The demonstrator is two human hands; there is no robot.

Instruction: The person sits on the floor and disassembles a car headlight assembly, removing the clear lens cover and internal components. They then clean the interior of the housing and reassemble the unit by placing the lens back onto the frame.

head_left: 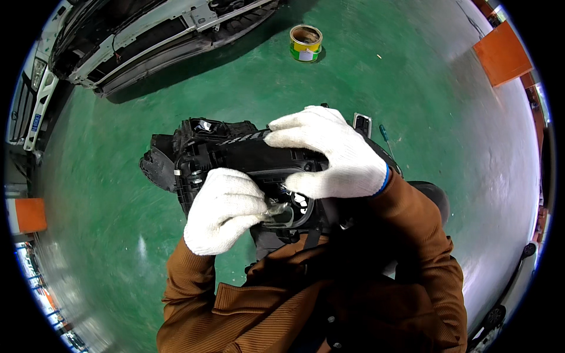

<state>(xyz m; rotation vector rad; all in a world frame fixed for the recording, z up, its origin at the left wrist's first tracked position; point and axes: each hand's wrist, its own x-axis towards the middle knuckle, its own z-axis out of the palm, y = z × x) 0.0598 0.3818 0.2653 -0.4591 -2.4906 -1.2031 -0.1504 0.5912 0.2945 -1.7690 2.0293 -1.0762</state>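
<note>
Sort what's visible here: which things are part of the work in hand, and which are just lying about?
In hand:
- black plastic housing, gripped on top by the right hand
- left hand, fingers at its round opening

Lying about:
- yellow-green tin on the green floor
- white car bumper
- screwdriver

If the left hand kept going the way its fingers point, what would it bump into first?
The left hand points right, into the round opening of the black car part. It would probably meet the rim there first, just below the right hand; depth is unclear.
</note>
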